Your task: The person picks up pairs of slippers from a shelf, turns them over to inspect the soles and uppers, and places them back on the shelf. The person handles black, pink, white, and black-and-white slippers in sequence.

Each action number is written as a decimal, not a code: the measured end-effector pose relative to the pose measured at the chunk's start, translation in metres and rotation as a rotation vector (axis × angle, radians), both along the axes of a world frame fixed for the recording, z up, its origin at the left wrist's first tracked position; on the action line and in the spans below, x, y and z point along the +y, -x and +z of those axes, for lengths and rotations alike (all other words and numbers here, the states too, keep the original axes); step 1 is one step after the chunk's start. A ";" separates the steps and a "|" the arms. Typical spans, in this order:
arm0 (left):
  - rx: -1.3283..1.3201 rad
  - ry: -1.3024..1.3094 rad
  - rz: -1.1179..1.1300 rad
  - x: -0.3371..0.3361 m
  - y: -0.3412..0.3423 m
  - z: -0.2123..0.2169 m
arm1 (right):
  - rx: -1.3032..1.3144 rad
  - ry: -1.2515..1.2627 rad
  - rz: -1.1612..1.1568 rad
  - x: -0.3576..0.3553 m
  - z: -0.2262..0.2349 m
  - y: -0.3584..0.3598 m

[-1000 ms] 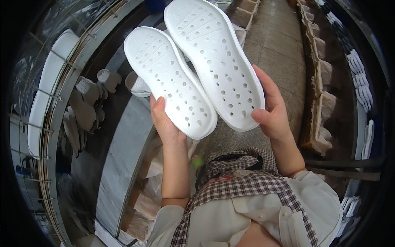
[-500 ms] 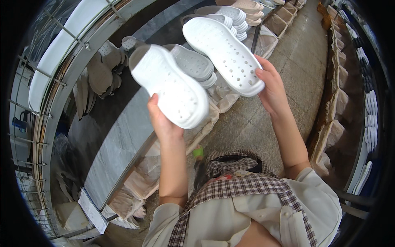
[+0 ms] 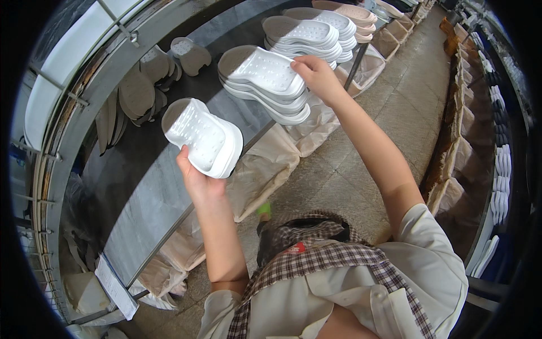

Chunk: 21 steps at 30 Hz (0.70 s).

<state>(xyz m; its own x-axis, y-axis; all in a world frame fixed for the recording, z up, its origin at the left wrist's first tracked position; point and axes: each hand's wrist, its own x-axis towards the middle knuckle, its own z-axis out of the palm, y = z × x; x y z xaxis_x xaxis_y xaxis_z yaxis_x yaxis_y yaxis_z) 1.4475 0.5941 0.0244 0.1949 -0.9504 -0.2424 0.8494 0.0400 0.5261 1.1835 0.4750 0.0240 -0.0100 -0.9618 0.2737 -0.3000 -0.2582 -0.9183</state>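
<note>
A white shoe sole, dotted with small dimples or holes, is gripped at its heel end by my left hand, the thumb on its upper face. It is held above the grey counter, and a dark edge shows beneath its rim. My right hand pinches the near end of the top white sole on a stack of similar soles. That stack lies at the counter's right edge, beyond my left hand. What my fingers do under the rims is hidden.
More sole stacks, white and pinkish, stand farther along the counter. Grey-beige soles lie at its far left, near a metal frame. Cloth-lined bins run below the counter edge. Another bin row borders the aisle on the right.
My right hand has moved left with its sole, which now rests on the stack. My left hand has shifted left with its sole, uncovering that stack.
</note>
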 end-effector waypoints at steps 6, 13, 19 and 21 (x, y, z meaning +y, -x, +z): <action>-0.027 0.039 -0.023 -0.003 0.002 -0.008 | -0.069 0.023 -0.094 0.003 -0.015 0.010; -0.173 0.048 -0.003 -0.007 0.026 -0.012 | -0.403 0.153 -0.160 0.088 -0.014 0.001; -0.139 0.151 -0.119 -0.004 0.055 -0.009 | -0.067 0.307 0.316 0.151 0.004 -0.032; -0.105 0.163 -0.162 -0.001 0.065 -0.007 | 0.030 0.373 0.307 0.158 0.011 -0.034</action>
<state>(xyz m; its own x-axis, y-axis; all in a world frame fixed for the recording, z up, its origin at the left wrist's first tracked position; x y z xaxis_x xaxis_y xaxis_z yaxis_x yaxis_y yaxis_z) 1.3830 0.5933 0.0178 0.0526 -0.9961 -0.0704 0.7930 -0.0012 0.6093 1.2176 0.6335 0.0345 0.2720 -0.7551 0.5966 -0.1832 -0.6492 -0.7382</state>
